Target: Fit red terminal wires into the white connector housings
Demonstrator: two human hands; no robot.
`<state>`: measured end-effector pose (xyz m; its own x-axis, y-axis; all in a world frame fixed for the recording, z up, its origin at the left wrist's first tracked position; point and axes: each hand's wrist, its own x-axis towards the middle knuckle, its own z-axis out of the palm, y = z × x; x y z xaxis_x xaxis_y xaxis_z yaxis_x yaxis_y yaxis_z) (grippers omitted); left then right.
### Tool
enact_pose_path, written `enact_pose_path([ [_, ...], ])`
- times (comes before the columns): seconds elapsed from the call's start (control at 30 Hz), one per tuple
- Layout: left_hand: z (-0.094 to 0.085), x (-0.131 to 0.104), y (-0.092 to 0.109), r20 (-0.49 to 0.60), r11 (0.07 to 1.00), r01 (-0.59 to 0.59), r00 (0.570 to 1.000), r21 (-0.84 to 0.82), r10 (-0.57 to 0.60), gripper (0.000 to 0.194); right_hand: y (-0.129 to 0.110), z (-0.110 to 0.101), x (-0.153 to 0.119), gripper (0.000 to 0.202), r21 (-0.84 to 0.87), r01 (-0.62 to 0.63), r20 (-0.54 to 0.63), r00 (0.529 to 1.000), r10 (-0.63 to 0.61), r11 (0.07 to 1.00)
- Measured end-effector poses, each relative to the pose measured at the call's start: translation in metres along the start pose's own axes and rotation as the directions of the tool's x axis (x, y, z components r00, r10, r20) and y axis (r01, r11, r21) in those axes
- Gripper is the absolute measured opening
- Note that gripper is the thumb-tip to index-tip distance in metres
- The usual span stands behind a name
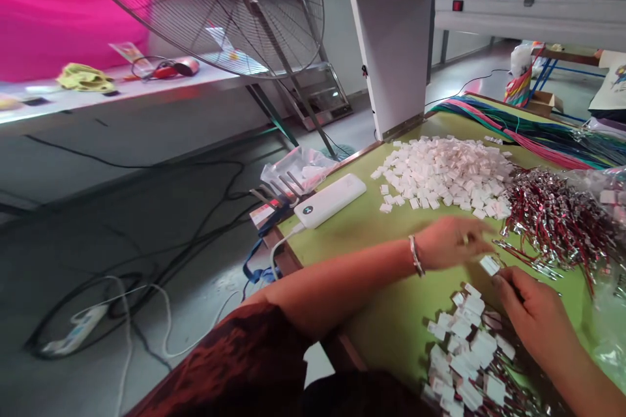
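My right hand (533, 309) pinches a small white plastic connector housing (490, 265) between thumb and fingers. Just left of it is my left hand (452, 242), with a bracelet at the wrist. Its fingers are a little blurred, stretched out and apart, and I see nothing held in them. Below the hands lies a pile of white housings with dark red wires attached (472, 345). Beyond them is a heap of loose white housings (447, 169). To its right sits a bundle of short red wires with metal terminals (557, 218).
A white power bank (330, 201) with a cable lies at the left edge of the green table top (381, 260). Long coloured wires (528, 133) run along the far side. A large fan (235, 6) stands behind, and cables and a power strip (78, 332) lie on the floor.
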<state>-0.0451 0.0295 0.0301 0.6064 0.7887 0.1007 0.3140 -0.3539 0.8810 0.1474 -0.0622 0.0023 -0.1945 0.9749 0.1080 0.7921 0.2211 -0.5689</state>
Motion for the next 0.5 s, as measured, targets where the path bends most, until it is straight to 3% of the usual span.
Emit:
enact_pose_path([
  [0.03,-0.017,0.004,-0.006,-0.169,0.976,-0.034,0.983,0.217,0.072,0.036,0.001,0.000,0.000,0.030,0.004,-0.006,0.032,0.999,0.006,1.000],
  [0.1,-0.053,0.014,-0.026,-0.485,0.870,0.220,0.874,0.442,0.026,0.040,0.002,0.001,-0.001,0.030,-0.007,-0.009,0.132,0.991,0.010,1.000],
  [0.17,-0.082,0.021,-0.053,-0.634,0.712,0.524,0.760,0.467,-0.143,0.051,0.004,0.002,-0.002,0.030,-0.041,-0.010,0.250,0.968,0.020,0.999],
  [0.23,-0.101,0.026,-0.079,-0.675,0.586,0.686,0.677,0.432,-0.294,0.063,0.005,0.001,-0.004,0.029,-0.091,-0.011,0.348,0.937,0.042,0.996],
  [0.3,-0.108,0.028,-0.099,-0.684,0.540,0.735,0.639,0.410,-0.351,0.068,0.003,-0.002,-0.006,0.028,-0.133,-0.004,0.435,0.898,0.062,0.991],
  [0.37,-0.109,0.028,-0.111,-0.668,0.548,0.739,0.638,0.392,-0.383,0.069,0.000,-0.008,-0.007,0.028,-0.160,0.003,0.498,0.863,0.079,0.987],
  [0.43,-0.106,0.029,-0.118,-0.662,0.617,0.698,0.660,0.364,-0.356,0.065,-0.003,-0.017,-0.007,0.030,-0.168,0.016,0.521,0.850,0.075,0.986],
  [0.5,-0.100,0.030,-0.121,-0.671,0.722,0.611,0.686,0.325,-0.279,0.059,-0.003,-0.024,-0.006,0.035,-0.176,0.035,0.483,0.874,0.056,0.984],
])
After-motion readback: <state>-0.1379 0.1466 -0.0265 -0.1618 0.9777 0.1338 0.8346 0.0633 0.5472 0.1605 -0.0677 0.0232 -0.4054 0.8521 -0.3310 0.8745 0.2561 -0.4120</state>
